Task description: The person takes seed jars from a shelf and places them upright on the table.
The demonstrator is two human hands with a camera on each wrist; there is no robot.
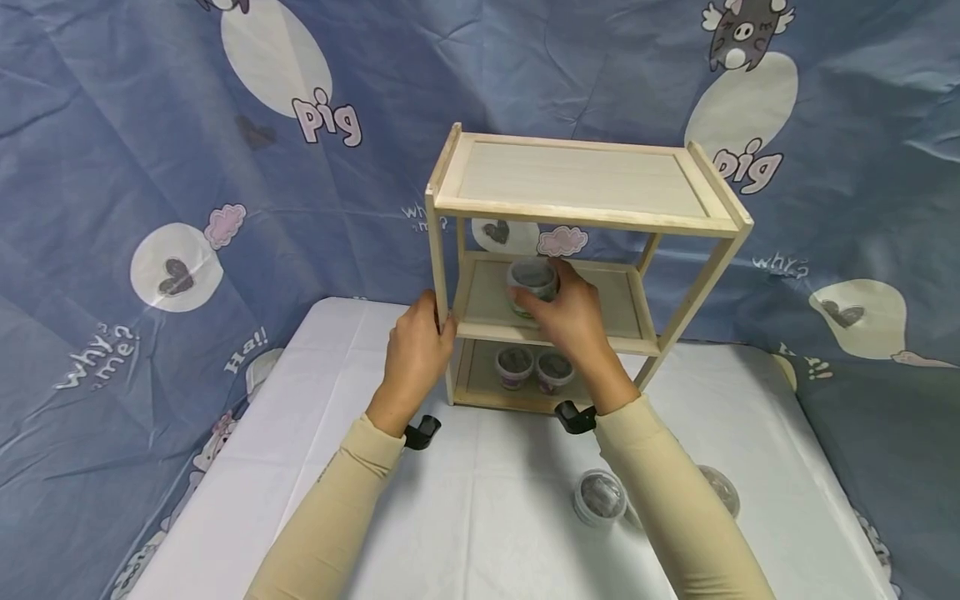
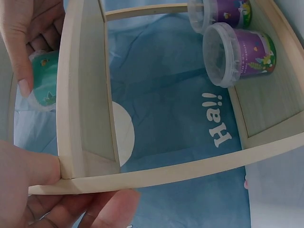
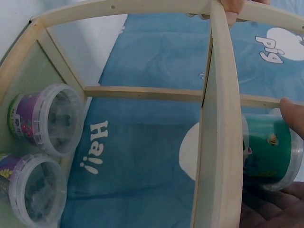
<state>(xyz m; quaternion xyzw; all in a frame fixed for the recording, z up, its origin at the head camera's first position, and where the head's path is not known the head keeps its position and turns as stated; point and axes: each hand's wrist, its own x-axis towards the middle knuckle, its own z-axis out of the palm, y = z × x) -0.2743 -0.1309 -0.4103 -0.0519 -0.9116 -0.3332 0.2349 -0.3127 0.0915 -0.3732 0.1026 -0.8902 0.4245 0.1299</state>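
Observation:
A three-tier wooden shelf (image 1: pixel 577 179) stands on the table. My left hand (image 1: pixel 418 354) grips its front left post at the height of the middle tier; in the left wrist view thumb and fingers lie on either side of the wood. With my right hand (image 1: pixel 573 312) I hold a clear-lidded tub with a green label (image 3: pixel 268 147) around its side, at the left part of the middle tier. Whether its base touches the tier cannot be told. Two purple-labelled tubs, one left (image 1: pixel 514 367) and one right (image 1: pixel 554 371), stand side by side on the bottom tier.
On the white table (image 1: pixel 465 517), in front of the shelf, stands another lidded tub (image 1: pixel 600 497). A round clear-topped container (image 1: pixel 720 490) is partly hidden behind my right sleeve. A blue printed cloth (image 1: pixel 525 67) hangs behind the shelf and along the sides.

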